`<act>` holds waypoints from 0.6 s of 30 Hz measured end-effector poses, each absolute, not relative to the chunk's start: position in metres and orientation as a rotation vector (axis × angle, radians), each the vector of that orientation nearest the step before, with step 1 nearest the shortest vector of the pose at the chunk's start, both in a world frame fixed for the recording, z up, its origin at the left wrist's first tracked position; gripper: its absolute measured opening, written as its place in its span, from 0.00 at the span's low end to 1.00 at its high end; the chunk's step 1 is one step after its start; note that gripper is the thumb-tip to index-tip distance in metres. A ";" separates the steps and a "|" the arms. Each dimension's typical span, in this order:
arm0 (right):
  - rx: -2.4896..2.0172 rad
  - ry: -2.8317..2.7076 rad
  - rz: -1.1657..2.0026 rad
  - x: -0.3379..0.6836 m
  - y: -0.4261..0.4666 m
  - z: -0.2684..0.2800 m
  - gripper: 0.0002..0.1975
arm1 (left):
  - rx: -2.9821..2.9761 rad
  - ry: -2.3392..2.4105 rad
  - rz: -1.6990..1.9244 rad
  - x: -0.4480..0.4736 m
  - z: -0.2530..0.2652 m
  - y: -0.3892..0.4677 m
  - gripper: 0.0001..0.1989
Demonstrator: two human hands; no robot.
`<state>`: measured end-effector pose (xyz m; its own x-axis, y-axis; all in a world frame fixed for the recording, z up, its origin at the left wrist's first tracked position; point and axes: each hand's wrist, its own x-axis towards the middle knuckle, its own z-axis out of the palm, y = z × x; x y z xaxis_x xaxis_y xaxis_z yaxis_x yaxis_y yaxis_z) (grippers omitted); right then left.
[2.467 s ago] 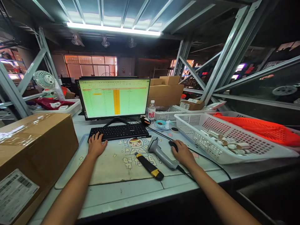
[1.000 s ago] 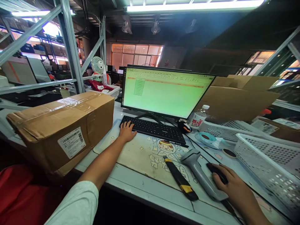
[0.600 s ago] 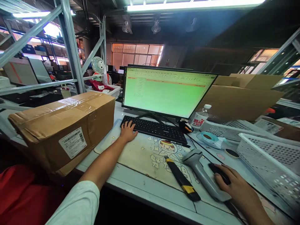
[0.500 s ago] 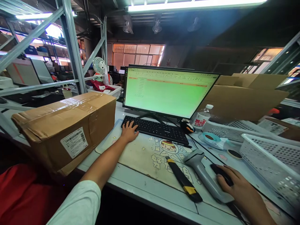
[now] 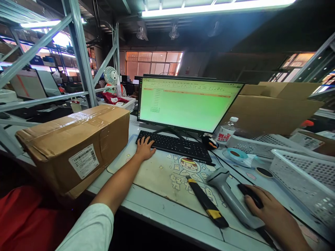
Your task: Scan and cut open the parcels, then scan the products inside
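My left hand [image 5: 145, 149] rests on the left end of a black keyboard [image 5: 180, 146], fingers spread over the keys and holding nothing. A black computer mouse [image 5: 248, 194] lies under my right hand [image 5: 269, 205], whose fingers curve around it. Just left of the mouse is a grey barcode scanner [image 5: 232, 202] with its cable. Beside that lies a black and yellow utility knife [image 5: 208, 202] on the cartoon-printed desk mat [image 5: 154, 177]. Behind the keyboard, a lit monitor [image 5: 183, 104] shows a spreadsheet-like page.
A taped cardboard box [image 5: 104, 129] with a label stands at the left. To the right are a plastic bottle [image 5: 226, 132], a roll of blue tape [image 5: 237, 153], white perforated baskets [image 5: 298, 177] and an open carton [image 5: 274, 111]. Red cloth [image 5: 28, 216] shows at lower left.
The view has shifted slightly. The left hand's fingers have drawn in a little on the keys; the right stays on the mouse. An outlined cell low in the on-screen list looks clearer.
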<state>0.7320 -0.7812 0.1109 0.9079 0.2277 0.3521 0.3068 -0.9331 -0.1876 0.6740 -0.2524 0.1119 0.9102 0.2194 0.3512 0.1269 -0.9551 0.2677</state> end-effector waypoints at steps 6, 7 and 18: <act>-2.718 -0.191 -0.352 0.726 -0.768 0.123 0.35 | 2.826 0.249 0.541 0.673 0.113 -0.252 0.29; -2.704 -0.181 -0.349 0.725 -0.767 0.124 0.34 | 2.825 0.250 0.534 0.673 0.114 -0.252 0.29; -2.753 -0.248 -0.430 0.716 -0.765 0.128 0.32 | 2.825 0.259 0.561 0.672 0.114 -0.253 0.28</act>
